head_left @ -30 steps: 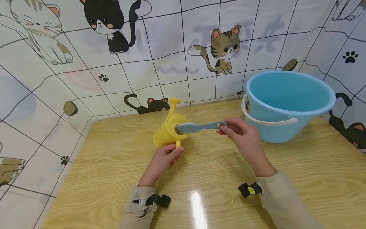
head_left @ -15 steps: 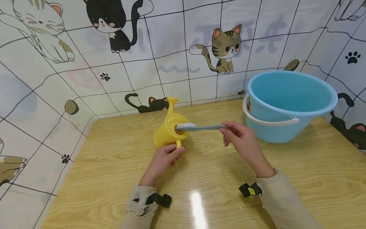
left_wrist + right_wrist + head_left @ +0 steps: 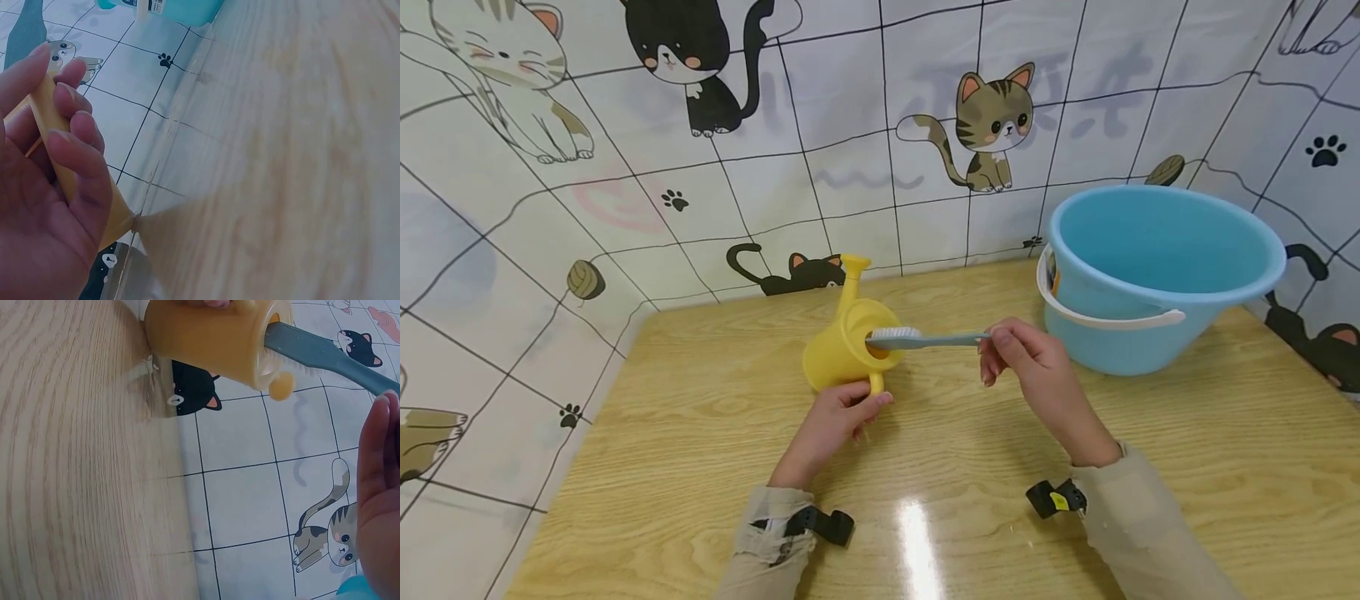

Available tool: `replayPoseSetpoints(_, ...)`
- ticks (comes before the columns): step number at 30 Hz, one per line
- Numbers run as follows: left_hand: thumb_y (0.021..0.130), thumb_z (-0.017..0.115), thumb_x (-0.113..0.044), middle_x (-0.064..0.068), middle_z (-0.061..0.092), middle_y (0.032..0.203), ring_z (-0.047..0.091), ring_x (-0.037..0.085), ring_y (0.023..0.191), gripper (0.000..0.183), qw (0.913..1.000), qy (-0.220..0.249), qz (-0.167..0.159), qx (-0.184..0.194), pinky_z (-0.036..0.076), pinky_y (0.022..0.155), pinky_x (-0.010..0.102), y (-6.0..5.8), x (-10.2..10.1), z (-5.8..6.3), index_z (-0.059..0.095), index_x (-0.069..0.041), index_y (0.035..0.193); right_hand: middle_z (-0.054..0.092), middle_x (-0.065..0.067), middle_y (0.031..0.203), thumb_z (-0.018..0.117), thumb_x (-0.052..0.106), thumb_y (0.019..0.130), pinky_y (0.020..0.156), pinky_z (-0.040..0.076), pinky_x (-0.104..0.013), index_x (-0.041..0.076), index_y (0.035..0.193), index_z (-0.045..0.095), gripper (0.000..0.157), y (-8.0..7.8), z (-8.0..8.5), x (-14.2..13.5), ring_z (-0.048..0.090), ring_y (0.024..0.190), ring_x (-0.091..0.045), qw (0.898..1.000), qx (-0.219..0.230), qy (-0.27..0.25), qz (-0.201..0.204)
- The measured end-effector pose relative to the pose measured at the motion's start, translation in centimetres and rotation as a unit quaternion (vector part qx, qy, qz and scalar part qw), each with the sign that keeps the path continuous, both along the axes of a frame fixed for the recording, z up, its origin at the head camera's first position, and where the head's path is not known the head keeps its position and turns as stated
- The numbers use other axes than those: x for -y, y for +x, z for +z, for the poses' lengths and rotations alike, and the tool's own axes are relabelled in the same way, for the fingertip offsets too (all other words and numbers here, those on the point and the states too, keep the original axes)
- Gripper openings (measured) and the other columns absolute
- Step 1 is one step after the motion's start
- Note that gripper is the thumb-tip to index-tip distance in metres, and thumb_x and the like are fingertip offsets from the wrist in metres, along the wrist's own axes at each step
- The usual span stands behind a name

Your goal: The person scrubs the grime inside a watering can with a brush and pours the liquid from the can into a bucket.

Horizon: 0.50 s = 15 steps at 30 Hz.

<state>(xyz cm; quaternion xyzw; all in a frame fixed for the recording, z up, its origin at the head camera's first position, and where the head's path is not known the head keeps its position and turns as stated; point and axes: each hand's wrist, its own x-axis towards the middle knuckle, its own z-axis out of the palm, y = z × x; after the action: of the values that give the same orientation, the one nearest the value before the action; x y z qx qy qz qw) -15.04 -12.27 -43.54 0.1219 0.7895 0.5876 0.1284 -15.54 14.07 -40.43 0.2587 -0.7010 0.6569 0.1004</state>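
Left grip (image 3: 827, 423) holds watering can (image 3: 835, 358) near back edge of table (image 3: 700, 450), right grip (image 3: 1042, 375) pinches brush (image 3: 946, 340): best centre it in can's opening (image 3: 879, 353).

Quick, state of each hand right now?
Left hand: gripping the yellow plastic watering can.
Right hand: pinching the slim blue-grey brush with white bristles.

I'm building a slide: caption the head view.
Left hand grips a yellow watering can; right hand holds a brush at the can's mouth.
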Motion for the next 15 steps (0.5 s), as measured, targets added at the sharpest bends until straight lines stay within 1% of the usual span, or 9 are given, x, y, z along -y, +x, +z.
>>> replayPoseSetpoints(3,0.086,0.06,-0.03,0.001,0.04,0.061,0.036,0.034,0.055,0.025,1.0,-0.003,0.001,0.001,0.037,0.048,0.035,0.0,-0.03,-0.04,0.057,-0.009,0.073,0.048,-0.014,0.068,0.037,0.008,0.096,0.059,0.049,-0.031,-0.003,0.089,0.052,0.02,0.0,0.02,-0.05,0.052,0.061,-0.025,1.0,0.004,-0.01,0.012)
replayPoseSetpoints(5,0.085,0.06,-0.031,0.002,0.04,0.061,0.036,0.031,0.054,0.027,1.0,-0.006,0.001,0.002,0.038,0.048,0.034,-0.03,-0.04,-0.1,0.057,-0.007,0.074,0.049,-0.014,0.068,0.038,0.009,0.096,0.059,0.05,-0.031,-0.003,0.09,0.051,0.019,-0.01,0.03,-0.11,0.052,0.061,-0.025,1.0,0.008,-0.014,0.016)
replayPoseSetpoints(7,0.085,0.06,-0.031,0.005,0.041,0.062,0.037,0.028,0.052,0.028,0.9999,-0.01,0.001,0.001,0.039,0.048,0.035,-0.09,-0.05,-0.16,0.057,-0.006,0.074,0.05,-0.014,0.068,0.039,0.009,0.096,0.059,0.05,-0.031,-0.003,0.09,0.05,0.018,-0.01,0.07,-0.15,0.052,0.061,-0.025,1.0,0.012,-0.017,0.017)
replayPoseSetpoints(11,0.086,0.059,-0.032,0.016,0.045,0.067,0.038,0.023,0.05,0.031,0.9999,-0.012,-0.004,0.001,0.04,0.048,0.035,-0.11,-0.11,-0.21,0.059,-0.002,0.079,0.05,-0.014,0.069,0.041,0.009,0.096,0.059,0.05,-0.031,-0.002,0.091,0.051,0.016,0.02,0.12,-0.13,0.053,0.062,-0.025,1.0,0.015,-0.017,0.018)
replayPoseSetpoints(15,0.086,0.059,-0.031,0.019,0.044,0.068,0.037,0.019,0.047,0.034,0.9996,-0.02,-0.017,-0.006,0.038,0.045,0.034,0.03,-0.21,-0.14,0.056,0.001,0.076,0.052,-0.014,0.07,0.043,0.008,0.094,0.059,0.05,-0.033,0.002,0.092,0.053,0.011,0.06,0.05,0.04,0.055,0.063,-0.025,1.0,0.019,-0.004,0.013)
